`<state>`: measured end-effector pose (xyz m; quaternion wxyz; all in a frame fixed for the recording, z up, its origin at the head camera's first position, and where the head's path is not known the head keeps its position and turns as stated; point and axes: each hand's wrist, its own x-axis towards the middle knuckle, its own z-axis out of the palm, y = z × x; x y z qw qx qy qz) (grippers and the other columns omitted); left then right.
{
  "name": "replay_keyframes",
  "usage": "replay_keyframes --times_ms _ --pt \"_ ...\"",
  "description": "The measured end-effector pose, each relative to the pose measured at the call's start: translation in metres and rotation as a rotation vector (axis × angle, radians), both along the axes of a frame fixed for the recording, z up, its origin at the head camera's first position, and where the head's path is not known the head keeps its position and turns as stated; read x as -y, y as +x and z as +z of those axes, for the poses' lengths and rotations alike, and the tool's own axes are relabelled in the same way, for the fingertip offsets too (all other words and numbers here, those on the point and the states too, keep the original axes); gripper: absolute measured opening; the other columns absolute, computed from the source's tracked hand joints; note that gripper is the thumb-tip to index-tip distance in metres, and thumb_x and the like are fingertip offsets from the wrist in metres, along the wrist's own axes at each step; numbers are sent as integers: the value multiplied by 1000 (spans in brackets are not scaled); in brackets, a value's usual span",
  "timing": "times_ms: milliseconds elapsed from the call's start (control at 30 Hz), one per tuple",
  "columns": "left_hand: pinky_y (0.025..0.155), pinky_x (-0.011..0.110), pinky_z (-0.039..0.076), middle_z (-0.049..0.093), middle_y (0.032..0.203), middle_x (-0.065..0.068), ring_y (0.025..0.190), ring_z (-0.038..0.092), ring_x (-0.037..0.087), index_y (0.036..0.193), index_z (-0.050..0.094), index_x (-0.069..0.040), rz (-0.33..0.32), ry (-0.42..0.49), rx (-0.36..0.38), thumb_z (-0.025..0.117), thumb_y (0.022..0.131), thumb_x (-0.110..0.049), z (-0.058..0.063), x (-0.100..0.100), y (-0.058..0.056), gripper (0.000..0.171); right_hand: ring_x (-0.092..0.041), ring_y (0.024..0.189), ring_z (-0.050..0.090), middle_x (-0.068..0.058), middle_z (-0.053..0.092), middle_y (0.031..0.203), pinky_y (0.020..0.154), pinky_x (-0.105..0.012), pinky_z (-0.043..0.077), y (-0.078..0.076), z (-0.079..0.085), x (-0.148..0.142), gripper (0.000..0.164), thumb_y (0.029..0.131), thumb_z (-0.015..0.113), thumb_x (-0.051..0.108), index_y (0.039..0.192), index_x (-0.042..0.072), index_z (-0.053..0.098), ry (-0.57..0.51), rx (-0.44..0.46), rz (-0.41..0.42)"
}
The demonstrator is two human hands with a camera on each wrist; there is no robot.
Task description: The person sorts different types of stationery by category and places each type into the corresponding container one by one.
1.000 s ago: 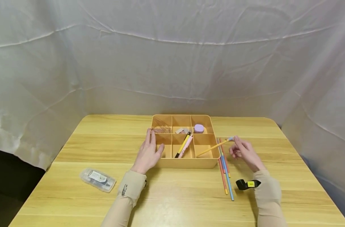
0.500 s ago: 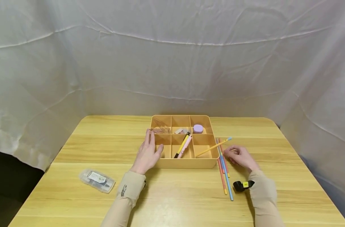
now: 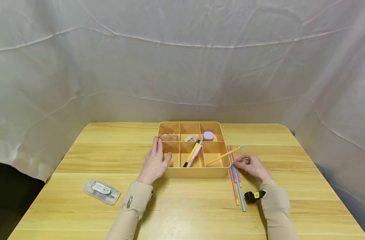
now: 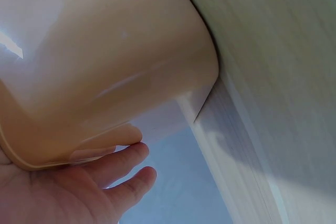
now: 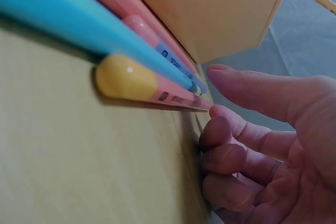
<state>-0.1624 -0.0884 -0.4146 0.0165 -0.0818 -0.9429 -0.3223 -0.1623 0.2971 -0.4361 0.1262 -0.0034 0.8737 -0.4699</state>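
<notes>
My left hand [image 3: 153,163] rests at the left side of a tan six-compartment organizer tray [image 3: 197,172], fingers extended along its rim and wall, thumb spread over the front left compartment. Right of the tray, several pencils [image 3: 240,193] in blue and red lie on the table. My right hand [image 3: 253,165] is low beside them, fingers loosely bent. In the right wrist view, thumb and index fingertip stand apart near the far end of a pink pencil [image 5: 178,97] with a yellow tip. A yellow pencil [image 3: 220,157] leans in the front right compartment, its blue end over the rim.
A yellow-black pen [image 3: 191,154] and a pink pen [image 3: 195,155] lean in the front middle compartment. Behind are a purple rounded item [image 3: 208,136], small pale pieces [image 3: 188,138] and thin wire-like items [image 3: 169,133]. A clear case [image 3: 101,191] lies left on the table.
My right hand has let go of the yellow pencil, which stays leaning in the tray, and moved down and left to the pencils on the table. The left hand keeps its place.
</notes>
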Motion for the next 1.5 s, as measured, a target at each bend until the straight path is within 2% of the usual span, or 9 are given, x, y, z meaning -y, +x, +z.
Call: replay_keyframes --times_ms 300,700,1033,1267,1500 --pt "121 62 29 -2 169 24 146 32 53 159 12 7 1 -6 -13 46 105 -38 0 0 0 78 -8 62 55 3 61 70 59 -23 48 -2 -2 2 33 94 70 23 110 -4 60 35 -17 -10" --pt "122 62 27 -2 169 23 146 31 53 159 11 6 -1 -6 -9 46 105 -39 0 0 0 78 -9 61 50 3 56 68 57 -23 44 0 -2 2 31 94 70 23 106 -5 64 97 -56 -12" --pt "121 63 28 -1 169 24 144 33 54 158 12 7 2 -7 -9 46 105 -37 0 0 1 77 -9 64 53 3 58 70 60 -22 46 -1 -4 3 28 95 68 21 107 -4 64 118 -46 -24" --pt "122 63 26 -3 170 22 146 30 53 159 10 5 2 -1 14 46 105 -37 2 0 0 77 -11 67 57 0 64 72 60 -23 50 -1 -3 3 24 97 64 17 105 -5 65 117 -49 -6" --pt "122 61 28 -2 169 23 147 30 52 159 11 6 1 -8 2 45 105 -38 2 0 0 77 -10 65 57 0 64 73 59 -23 51 -1 -1 3 24 98 64 16 105 -7 64 102 -37 -9"
